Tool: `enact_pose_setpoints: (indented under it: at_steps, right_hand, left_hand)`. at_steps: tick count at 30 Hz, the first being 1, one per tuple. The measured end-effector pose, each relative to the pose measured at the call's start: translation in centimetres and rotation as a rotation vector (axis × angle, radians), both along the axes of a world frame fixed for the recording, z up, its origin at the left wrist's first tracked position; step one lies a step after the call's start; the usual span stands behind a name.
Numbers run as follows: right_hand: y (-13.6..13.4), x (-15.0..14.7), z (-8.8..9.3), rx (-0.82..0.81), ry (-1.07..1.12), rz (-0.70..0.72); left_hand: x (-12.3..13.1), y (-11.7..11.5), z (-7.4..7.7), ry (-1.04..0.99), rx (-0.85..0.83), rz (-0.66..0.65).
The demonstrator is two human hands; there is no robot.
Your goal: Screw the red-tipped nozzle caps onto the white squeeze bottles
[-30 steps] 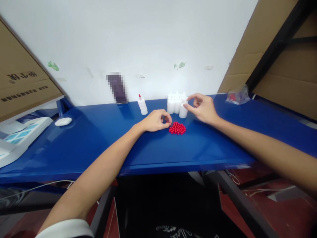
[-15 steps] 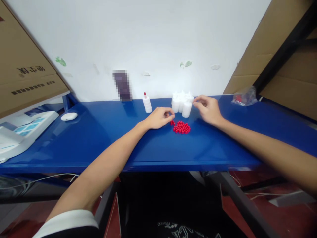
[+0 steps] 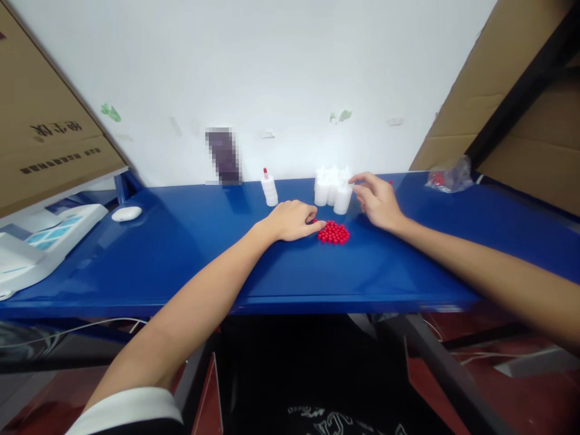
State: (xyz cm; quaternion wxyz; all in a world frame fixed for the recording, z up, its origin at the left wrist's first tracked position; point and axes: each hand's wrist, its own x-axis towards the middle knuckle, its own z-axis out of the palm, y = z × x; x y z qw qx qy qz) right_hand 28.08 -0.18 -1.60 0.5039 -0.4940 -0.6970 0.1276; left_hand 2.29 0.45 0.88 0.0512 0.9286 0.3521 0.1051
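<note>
My left hand [image 3: 296, 221] rests low over the table at the left edge of a pile of small red caps [image 3: 334, 233]. Its thumb reaches out to the nearest caps, with the index finger curled apart from it. A few caps are partly hidden under these fingers. My right hand [image 3: 379, 200] is at the right side of a cluster of white plastic bottles [image 3: 322, 191]. Thumb and index finger are apart, and the index fingertip is at the top of the front bottle [image 3: 342, 200]; whether it touches, I cannot tell.
A white bottle with a red tip [image 3: 269, 188] stands alone left of the cluster. A clear bag with red pieces [image 3: 448, 176] lies at the right. On the left are a white oval object [image 3: 127, 214] and a white device [image 3: 58, 235]. The blue table [image 3: 181, 260] meets a white wall.
My left hand has shifted slightly toward me, and its thumb has extended to the cap pile. My right hand has moved a little left, its index finger straighter. A red bit now shows behind it.
</note>
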Motion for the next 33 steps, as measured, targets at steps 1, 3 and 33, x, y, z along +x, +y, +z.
enact_pose_setpoints:
  at_steps: [1, 3, 33]
  right_hand:
    - [0.0, -0.1, 0.0, -0.008, -0.021, 0.023]
    - [-0.2, -0.3, 0.2, -0.03, -0.052, 0.058]
    - [-1.7, -1.6, 2.1, -0.061, -0.112, -0.038]
  left_hand:
    - [0.0, 0.0, 0.0, 0.011, 0.015, -0.009]
    - [0.1, 0.1, -0.1, 0.028, 0.04, -0.026]
    - [0.9, -0.3, 0.1, 0.114, 0.075, 0.075]
